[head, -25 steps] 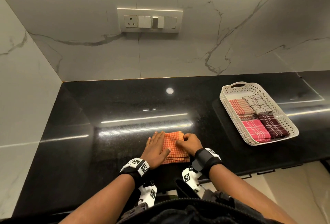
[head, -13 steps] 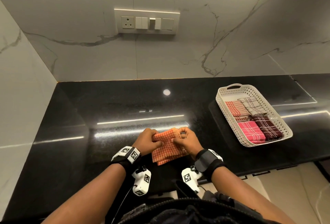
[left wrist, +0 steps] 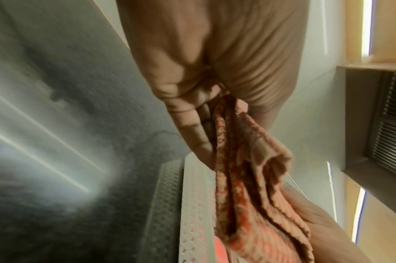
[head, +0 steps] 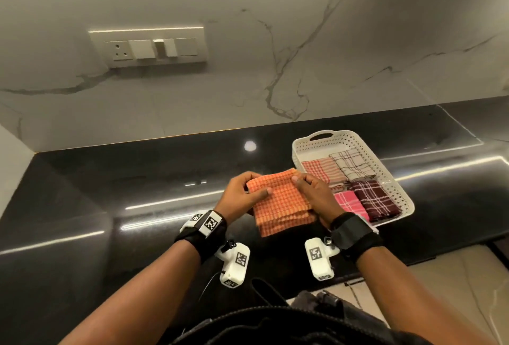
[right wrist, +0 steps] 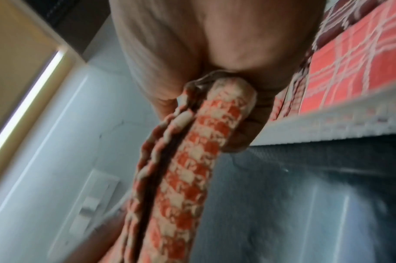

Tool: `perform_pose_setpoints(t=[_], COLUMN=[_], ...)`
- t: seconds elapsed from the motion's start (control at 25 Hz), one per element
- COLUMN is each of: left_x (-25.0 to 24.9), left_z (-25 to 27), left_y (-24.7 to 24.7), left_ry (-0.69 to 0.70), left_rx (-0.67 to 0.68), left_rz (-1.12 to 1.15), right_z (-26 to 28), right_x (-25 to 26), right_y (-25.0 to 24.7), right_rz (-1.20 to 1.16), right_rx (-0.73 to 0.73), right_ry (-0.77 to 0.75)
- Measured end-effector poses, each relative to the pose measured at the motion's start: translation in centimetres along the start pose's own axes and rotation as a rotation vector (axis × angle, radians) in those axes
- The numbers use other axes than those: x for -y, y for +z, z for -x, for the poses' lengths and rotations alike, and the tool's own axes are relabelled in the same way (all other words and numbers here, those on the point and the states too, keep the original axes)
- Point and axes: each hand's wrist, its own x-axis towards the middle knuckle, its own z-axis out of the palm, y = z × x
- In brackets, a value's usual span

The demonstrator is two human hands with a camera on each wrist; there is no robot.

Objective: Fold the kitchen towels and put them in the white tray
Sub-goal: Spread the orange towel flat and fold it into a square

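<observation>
A folded orange checked towel (head: 281, 203) is held in the air above the black counter, just left of the white tray (head: 300, 149). My left hand (head: 242, 196) grips its left edge, thumb on top. My right hand (head: 311, 193) pinches its right edge. In the left wrist view the orange towel (left wrist: 248, 178) hangs in layers from the left hand (left wrist: 206, 110), with the tray (left wrist: 192, 204) wall close behind it. In the right wrist view the right hand (right wrist: 215, 89) clamps the towel's (right wrist: 188, 169) folded edge beside the tray (right wrist: 327, 122). Several folded towels lie in the tray.
The tray holds a light red checked towel (head: 321, 169), a beige plaid one (head: 351, 164), a pink one (head: 348, 201) and a dark maroon one (head: 374, 200). The black counter (head: 124, 193) meets a marble wall with a switch plate (head: 150, 47). The counter's front edge lies at the lower right.
The orange towel lay flat under both hands on the counter. Both hands gripped its edges, lifted it, and carried it right toward the tray.
</observation>
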Motion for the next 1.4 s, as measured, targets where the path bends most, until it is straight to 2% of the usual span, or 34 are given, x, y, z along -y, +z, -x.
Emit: perform_pose_setpoints(t=[0.2,0.36,0.48,0.64,0.72,0.96,1.16,1.24,1.4], left_x=[-3.1,-2.8,-2.4,-1.4,-1.1,-0.7,-0.2,0.2,0.8], left_z=[-5.4,-8.6,-9.3,-9.9,-10.2,-10.4,-9.7,-9.1,-8.1], left_y=[9.9,15.4,17.3,18.1,18.1,18.0,17.1,16.8,16.8], left_ry=[-0.065,-0.083,-0.074,-0.012,0.012,0.008,0.009,0.003,-0.076], left_rx=[0.089,0.094,0.111,0.201,0.192,0.184,0.101,0.038,-0.019], left_rz=[-0.045,-0.272,-0.459,-0.788,-0.838,-0.785,-0.636,-0.614,-0.572], right_z=[-1.5,-2.9,-2.9,-2.9,-2.6,-2.1,-2.2,-2.9,-4.7], right_x=[-0.1,-1.1,-2.1,-4.5,-4.8,-4.4,-4.4,-4.1,-2.7], right_y=[-12.1,-18.3,-19.7,-19.7,-19.6,-18.8,-18.5,-19.6,-23.4], right_rz=[-0.093,-0.018,0.165,0.421,0.528,0.785,0.808,0.817,0.874], right_rx=[-0.100,-0.114,-0.086,-0.033,-0.030,-0.078,-0.029,-0.106,-0.379], right_ry=[0.085,0.134,0.122,0.119,0.104,-0.036,-0.045,-0.085,-0.172])
